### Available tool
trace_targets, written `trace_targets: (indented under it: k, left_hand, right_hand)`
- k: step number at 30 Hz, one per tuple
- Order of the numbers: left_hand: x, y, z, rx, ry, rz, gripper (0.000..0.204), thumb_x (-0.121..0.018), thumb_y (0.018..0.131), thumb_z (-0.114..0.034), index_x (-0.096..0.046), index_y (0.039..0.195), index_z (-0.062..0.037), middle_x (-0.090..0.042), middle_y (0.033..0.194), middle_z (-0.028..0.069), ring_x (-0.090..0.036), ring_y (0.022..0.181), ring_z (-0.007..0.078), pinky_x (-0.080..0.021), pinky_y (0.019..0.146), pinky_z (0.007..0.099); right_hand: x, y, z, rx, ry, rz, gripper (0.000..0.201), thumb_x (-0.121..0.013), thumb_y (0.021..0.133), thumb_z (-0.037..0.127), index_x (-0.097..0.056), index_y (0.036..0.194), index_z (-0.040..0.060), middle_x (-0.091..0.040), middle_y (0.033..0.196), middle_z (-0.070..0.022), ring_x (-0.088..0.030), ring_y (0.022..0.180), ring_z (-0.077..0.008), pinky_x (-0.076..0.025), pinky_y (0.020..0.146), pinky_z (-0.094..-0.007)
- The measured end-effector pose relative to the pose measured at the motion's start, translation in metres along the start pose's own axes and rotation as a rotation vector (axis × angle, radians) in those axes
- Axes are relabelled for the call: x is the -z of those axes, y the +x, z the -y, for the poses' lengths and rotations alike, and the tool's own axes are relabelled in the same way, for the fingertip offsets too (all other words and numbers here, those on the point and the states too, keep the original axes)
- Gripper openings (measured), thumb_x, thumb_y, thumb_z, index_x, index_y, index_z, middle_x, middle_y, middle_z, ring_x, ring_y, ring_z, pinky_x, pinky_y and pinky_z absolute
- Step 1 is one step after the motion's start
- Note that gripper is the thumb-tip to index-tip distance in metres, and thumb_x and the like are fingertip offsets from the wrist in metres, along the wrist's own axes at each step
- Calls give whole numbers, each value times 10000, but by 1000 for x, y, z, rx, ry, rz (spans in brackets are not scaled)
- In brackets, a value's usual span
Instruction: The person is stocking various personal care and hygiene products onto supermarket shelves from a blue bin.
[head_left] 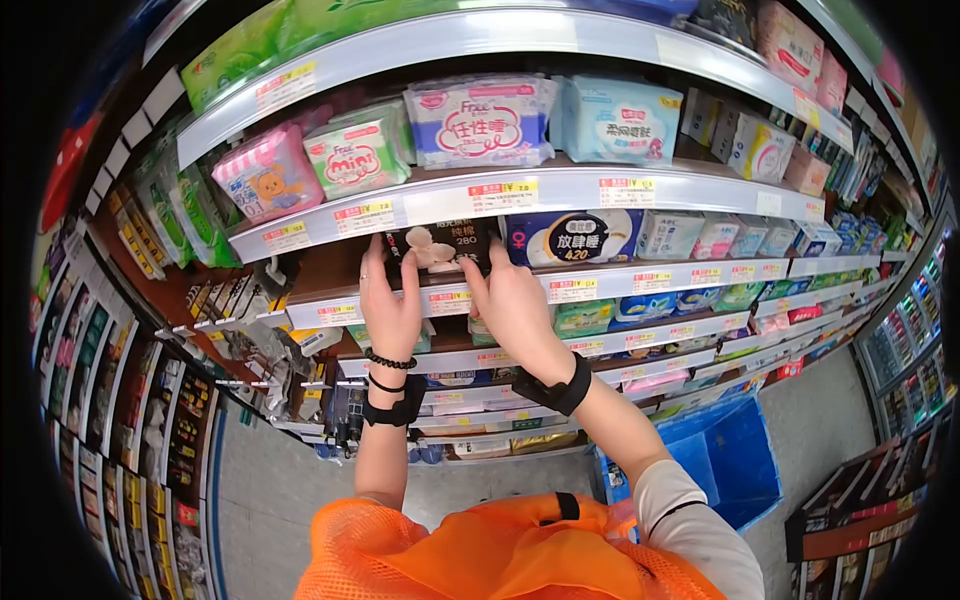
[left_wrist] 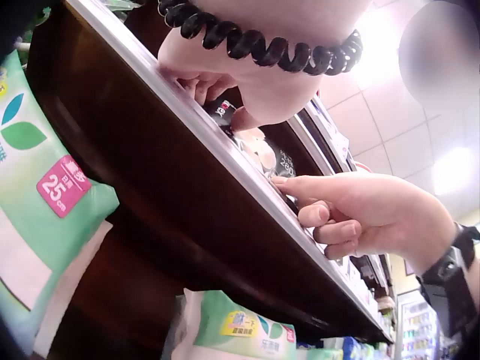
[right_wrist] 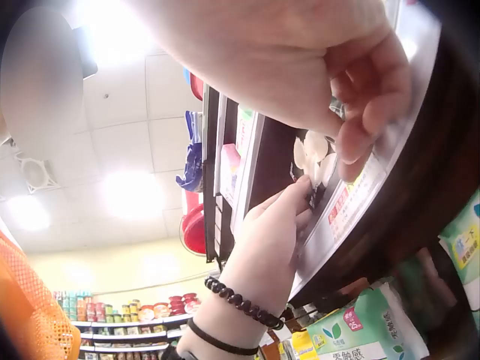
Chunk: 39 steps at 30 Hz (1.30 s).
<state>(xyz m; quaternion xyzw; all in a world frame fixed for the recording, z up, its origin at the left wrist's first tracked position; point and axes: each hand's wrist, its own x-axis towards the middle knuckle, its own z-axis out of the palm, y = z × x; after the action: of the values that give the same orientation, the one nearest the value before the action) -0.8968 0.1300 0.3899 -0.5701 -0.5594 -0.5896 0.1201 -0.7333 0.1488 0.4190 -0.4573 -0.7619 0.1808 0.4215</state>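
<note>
A black pack of sanitary pads (head_left: 462,243) with a cotton-flower print stands at the front of a middle shelf in the head view. My left hand (head_left: 392,312) holds its left end, thumb across the front and fingers at the side. At the opposite end, my right hand (head_left: 518,312) grips the pack with the thumb low on its face and the index finger at the right edge. The left wrist view shows the pack's printed front (left_wrist: 259,150) between both hands, just behind the shelf lip. Its back is hidden.
To the right stands a dark blue pad pack (head_left: 575,238). Several pastel packs, including a purple one (head_left: 480,125), line the shelf above. The price-label rail (head_left: 450,300) runs below the hands. A blue bin (head_left: 735,465) sits on the floor at right.
</note>
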Motion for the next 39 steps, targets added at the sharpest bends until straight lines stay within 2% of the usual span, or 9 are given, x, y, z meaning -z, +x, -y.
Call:
trace_targets:
  k: [6, 17, 19, 23, 30, 32, 34, 35, 39]
  left_hand:
    - [-2, 2, -4, 44, -133, -104, 434, -614, 929, -128, -474, 1305, 38, -577, 1218, 185, -588, 1060, 272, -454, 923, 379]
    - [-1, -3, -11, 26, -152, -66, 407, -609, 911, -87, -476, 1275, 38, -549, 1221, 187, -559, 1098, 290, -427, 962, 396]
    - [-1, -5, -23, -115, 65, -198, 421, -623, 892, -76, -475, 1270, 33, -501, 1269, 195, -494, 1173, 315, -378, 1009, 427]
    - [-8, -38, -48, -217, 2, -234, 374, -637, 844, -21, -499, 1191, 4, -477, 1304, 184, -437, 1231, 331, -311, 1060, 440]
    - [-73, -146, -111, -185, -385, 471, 348, -676, 808, -73, -543, 1128, -55, -541, 1217, 168, -520, 1129, 328, -398, 977, 432]
    - [-105, -182, -133, -173, -454, 663, 341, -680, 818, -107, -555, 1131, -59, -553, 1198, 172, -540, 1104, 332, -421, 956, 420]
    - [-142, -229, -147, 78, -634, 985, 333, -652, 856, -156, -552, 1152, -39, -562, 1165, 185, -542, 1108, 330, -429, 951, 403]
    - [-160, -258, -144, 81, -677, 1059, 333, -652, 856, -156, -552, 1152, -39, -562, 1165, 185, -542, 1108, 330, -429, 951, 403]
    - [-231, -376, -125, 785, -750, 1658, 448, -644, 895, -223, -504, 1231, 37, -551, 1216, 207, -555, 1141, 281, -456, 952, 402]
  right_hand:
    - [-4, -2, -3, 103, -198, -221, 409, -606, 925, 341, -614, 1061, -44, -602, 551, -200, -634, 529, -379, -503, 460, -448]
    - [2, -14, -7, 81, -278, -184, 376, -587, 935, 305, -614, 1130, -16, -609, 539, -157, -623, 477, -341, -493, 435, -422]
    - [8, -25, -12, 200, -203, -247, 387, -555, 949, 290, -581, 1152, -38, -584, 501, -145, -607, 427, -301, -478, 398, -388]
    - [22, -73, -48, 255, -106, -306, 240, -654, 894, 214, -654, 1069, 50, -585, 515, -86, -601, 438, -242, -460, 414, -350]
    - [66, -188, -154, -198, -112, -170, 122, -678, 870, 195, -671, 942, 96, -667, 654, -100, -656, 548, -266, -502, 484, -364]
    - [82, -219, -179, -496, -134, -31, 130, -674, 859, 207, -682, 912, 87, -677, 682, -113, -674, 618, -292, -521, 536, -410]
    - [93, -237, -204, -621, -168, -23, 139, -668, 855, 210, -686, 907, 82, -683, 697, -118, -677, 649, -306, -525, 567, -427]
    - [99, -252, -220, -704, -193, 2, 148, -661, 851, 213, -691, 903, 77, -689, 713, -122, -681, 679, -321, -530, 597, -445]
    - [108, -316, -307, -998, -69, 84, 251, -683, 809, 256, -698, 955, 53, -707, 883, -178, -679, 833, -355, -534, 729, -425]
